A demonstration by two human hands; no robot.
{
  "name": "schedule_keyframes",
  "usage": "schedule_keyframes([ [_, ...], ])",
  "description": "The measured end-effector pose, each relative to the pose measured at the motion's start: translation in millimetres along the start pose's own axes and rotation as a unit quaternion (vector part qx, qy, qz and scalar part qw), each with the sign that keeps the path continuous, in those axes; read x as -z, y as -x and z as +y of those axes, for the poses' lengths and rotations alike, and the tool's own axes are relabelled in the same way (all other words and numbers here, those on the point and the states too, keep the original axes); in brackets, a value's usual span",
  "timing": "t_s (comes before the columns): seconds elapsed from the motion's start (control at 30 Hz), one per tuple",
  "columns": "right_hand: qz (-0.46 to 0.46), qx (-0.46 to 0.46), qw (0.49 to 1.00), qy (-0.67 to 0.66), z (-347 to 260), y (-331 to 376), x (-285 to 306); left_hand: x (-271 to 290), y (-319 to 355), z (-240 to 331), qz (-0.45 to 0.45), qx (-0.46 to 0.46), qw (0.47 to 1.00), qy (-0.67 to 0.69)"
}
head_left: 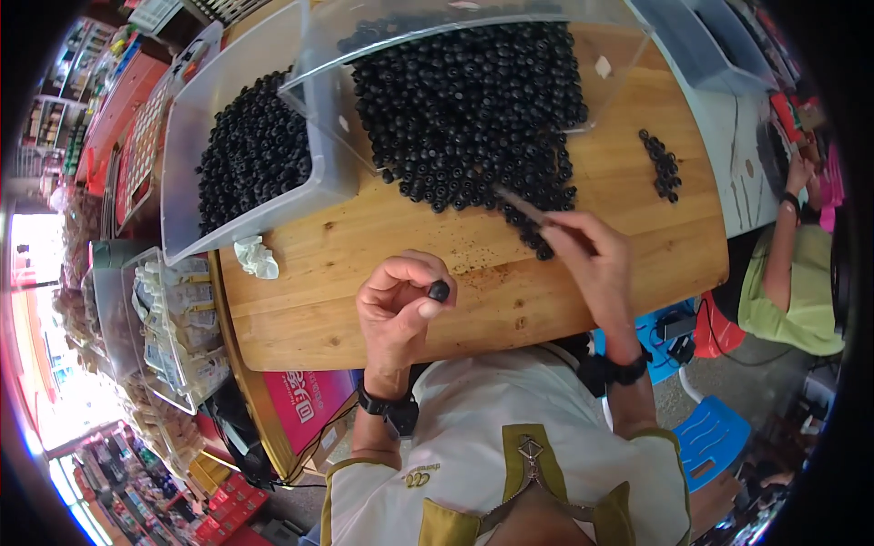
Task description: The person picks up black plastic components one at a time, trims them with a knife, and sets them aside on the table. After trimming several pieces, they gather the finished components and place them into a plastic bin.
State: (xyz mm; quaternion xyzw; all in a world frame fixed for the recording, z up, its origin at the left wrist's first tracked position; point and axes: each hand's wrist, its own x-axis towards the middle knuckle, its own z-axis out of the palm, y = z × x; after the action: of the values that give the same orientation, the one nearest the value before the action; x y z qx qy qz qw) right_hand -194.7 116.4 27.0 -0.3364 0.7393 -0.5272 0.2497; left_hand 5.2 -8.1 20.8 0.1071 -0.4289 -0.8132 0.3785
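Pinching: left hand point(393, 305) is grasping one black bead point(439, 290) at fingertips; seemingly light, hard, slippery; best gripped across its sides
Poking: right hand point(594, 255) is clenching a thin stick point(522, 206), tip in bead pile point(473, 109) on tabletop point(364, 264)
Beyond: clear bins point(237, 155) are holding more beads

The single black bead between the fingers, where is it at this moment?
In the head view, the single black bead is pinched at the fingertips of the left hand, over the wooden table, just below the big bead pile.
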Motion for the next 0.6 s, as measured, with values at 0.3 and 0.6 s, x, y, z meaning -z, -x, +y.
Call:
schedule_keyframes([
  [0.3,0.109,-0.02,0.994,-0.009,43.0,18.9,24.2,32.6,-48.5,76.4,0.212,-0.243,0.832,-0.452],
  [0.6,0.11,0.045,0.993,0.0,48.2,15.1,17.2,46.2,-52.1,95.2,0.193,-0.281,0.638,-0.691],
])
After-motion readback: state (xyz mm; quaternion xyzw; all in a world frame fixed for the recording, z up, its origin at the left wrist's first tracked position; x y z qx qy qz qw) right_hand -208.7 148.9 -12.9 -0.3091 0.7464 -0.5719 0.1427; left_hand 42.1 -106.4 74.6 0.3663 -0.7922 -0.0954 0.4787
